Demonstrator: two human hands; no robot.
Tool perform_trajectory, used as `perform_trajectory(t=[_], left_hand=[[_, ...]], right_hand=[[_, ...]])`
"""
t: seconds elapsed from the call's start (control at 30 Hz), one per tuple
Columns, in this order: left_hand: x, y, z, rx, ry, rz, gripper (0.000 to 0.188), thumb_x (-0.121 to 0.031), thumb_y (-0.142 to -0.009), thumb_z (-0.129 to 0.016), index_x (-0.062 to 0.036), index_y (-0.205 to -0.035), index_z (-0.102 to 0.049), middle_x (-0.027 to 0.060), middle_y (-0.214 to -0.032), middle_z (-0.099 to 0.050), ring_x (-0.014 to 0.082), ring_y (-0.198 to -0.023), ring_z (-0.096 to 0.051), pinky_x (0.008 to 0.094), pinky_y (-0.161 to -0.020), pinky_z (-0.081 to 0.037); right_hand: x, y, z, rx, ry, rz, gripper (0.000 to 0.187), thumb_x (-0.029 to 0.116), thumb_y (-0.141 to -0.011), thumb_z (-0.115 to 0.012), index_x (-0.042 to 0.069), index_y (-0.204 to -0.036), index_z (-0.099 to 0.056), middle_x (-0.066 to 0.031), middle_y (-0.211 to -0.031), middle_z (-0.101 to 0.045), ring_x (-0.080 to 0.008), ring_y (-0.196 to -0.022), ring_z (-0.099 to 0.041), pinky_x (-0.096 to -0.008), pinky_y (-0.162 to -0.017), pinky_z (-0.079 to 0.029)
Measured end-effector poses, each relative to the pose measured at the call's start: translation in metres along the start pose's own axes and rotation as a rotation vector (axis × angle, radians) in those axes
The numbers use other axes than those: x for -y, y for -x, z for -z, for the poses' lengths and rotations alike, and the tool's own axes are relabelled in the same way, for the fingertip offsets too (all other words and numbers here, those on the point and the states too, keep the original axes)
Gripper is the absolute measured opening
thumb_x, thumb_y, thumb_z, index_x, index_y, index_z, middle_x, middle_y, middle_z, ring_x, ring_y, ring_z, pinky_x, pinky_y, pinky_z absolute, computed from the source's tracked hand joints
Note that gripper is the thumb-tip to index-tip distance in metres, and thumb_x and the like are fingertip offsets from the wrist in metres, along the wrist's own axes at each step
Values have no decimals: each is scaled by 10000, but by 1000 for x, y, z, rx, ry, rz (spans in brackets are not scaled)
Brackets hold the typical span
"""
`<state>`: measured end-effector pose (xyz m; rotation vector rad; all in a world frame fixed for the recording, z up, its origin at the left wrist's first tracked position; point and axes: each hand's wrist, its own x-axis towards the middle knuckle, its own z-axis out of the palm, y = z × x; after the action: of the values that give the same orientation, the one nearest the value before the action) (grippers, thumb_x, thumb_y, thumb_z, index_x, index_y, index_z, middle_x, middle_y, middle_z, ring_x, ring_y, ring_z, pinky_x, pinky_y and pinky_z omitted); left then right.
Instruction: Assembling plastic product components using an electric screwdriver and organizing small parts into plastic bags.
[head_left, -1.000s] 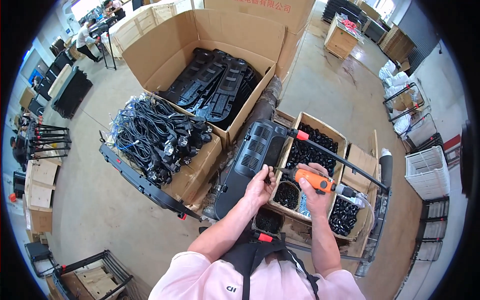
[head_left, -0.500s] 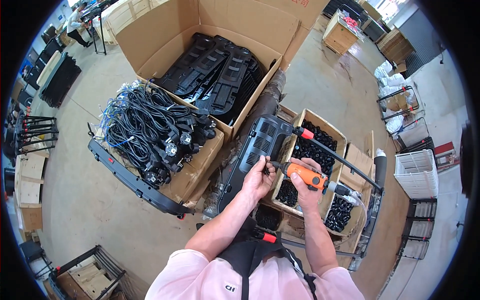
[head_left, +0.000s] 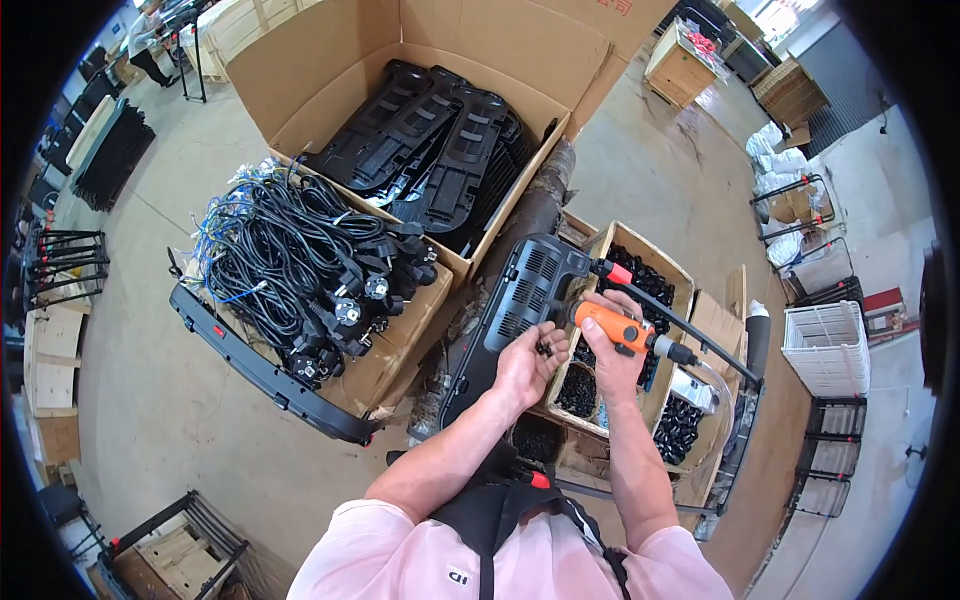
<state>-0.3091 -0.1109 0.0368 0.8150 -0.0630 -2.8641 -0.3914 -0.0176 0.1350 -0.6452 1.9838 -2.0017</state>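
My right hand (head_left: 618, 366) is wrapped round an orange air screwdriver (head_left: 612, 327), whose hose end points right. Its tip is hidden near my fingers. Just left of it, my left hand (head_left: 526, 368) is cupped, palm up, with several small black screws (head_left: 544, 349) in its curled fingers. Beyond my left hand lies a long black plastic housing (head_left: 530, 290) with vent slots. A black tube frame (head_left: 690, 325) with a red joint runs right from the housing's far end, over the parts boxes.
Wooden boxes of black small parts (head_left: 682, 425) stand at right. A cardboard box (head_left: 480, 255) holds black plastic covers (head_left: 462, 170). Bundled power cables (head_left: 300, 250) lie at left, beside a curved black part (head_left: 270, 375). A person (head_left: 147, 45) stands far left.
The screwdriver has moved away from my left hand, a little to the right. My left hand has turned palm up and its fingers have loosened, showing the screws.
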Motion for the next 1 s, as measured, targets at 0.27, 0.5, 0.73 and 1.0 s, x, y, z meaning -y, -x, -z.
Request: perform_trajectory(t=[0.27,0.5,0.73,1.0], left_hand=[[-7,27,22,83,-282,56,300,-273,-1124,-583,-30,-1258,-696,22,-1009,-697,126,-893,-671,280,-806,-579],[-18,37,34,81,-429,49,268,-241,-1121,-596,-58,-1282,-709,-32,-925,-658,62,-769,-583,217,-689,-500],[-31,42,37,69,-299,37,290,-183,-1119,-583,-3,-1337,-646,44,-1069,-733,118,-894,-689,257,-790,-585],[-43,41,40,66,-322,57,269,-186,-1121,-588,-7,-1318,-628,65,-1088,-736,120,-877,-694,265,-781,-597]], right_hand=[[-19,-66,-31,58,61,17,543,61,-902,-805,0,-1376,-547,-184,-1285,-727,-223,-1183,-685,-383,-1090,-525],[-42,-86,-45,94,41,-21,528,87,-889,-850,8,-1343,-593,-135,-1233,-739,-182,-1110,-692,-339,-1021,-556],[-42,-91,-48,94,130,-27,512,85,-893,-845,5,-1336,-601,-129,-1217,-748,-170,-1100,-692,-342,-1015,-555],[-38,-96,-52,136,186,-13,496,79,-889,-837,4,-1326,-614,-125,-1209,-751,-168,-1088,-699,-347,-1016,-555]])
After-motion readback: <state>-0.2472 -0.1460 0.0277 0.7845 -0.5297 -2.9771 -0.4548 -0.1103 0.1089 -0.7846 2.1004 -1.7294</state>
